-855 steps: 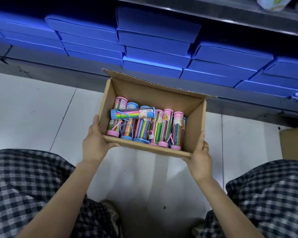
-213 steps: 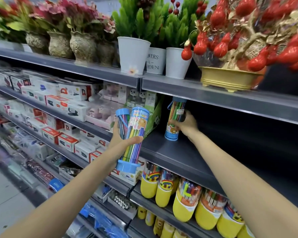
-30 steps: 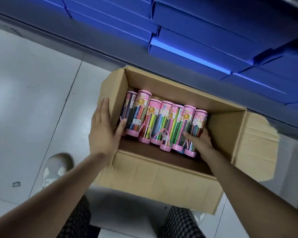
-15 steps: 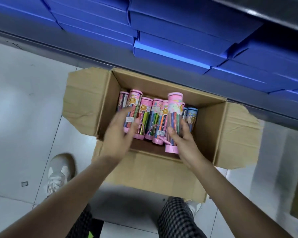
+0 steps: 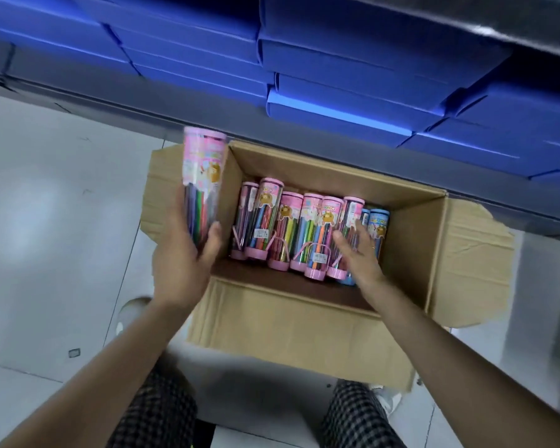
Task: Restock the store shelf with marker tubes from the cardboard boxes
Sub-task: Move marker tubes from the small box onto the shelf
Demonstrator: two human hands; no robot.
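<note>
We look down on an open cardboard box [image 5: 304, 337] on the pale tiled floor [image 5: 55, 221], centre of the frame, its flaps folded outward. The left hand [image 5: 183, 263], forearm rising from the lower left, grips a pink-capped marker tube [image 5: 203, 176] upright above the box's left flap, fingers and thumb curled around its lower end. The right hand [image 5: 359, 253], forearm entering from the lower right, reaches into the box with fingers spread and nearly straight, lying over the row of marker tubes [image 5: 291, 231]; blur keeps us from telling whether they touch. The tubes lie side by side, mostly pink, with blue ones at the right end. Stacked blue flat boxes [image 5: 353, 76] fill the upper frame.
</note>
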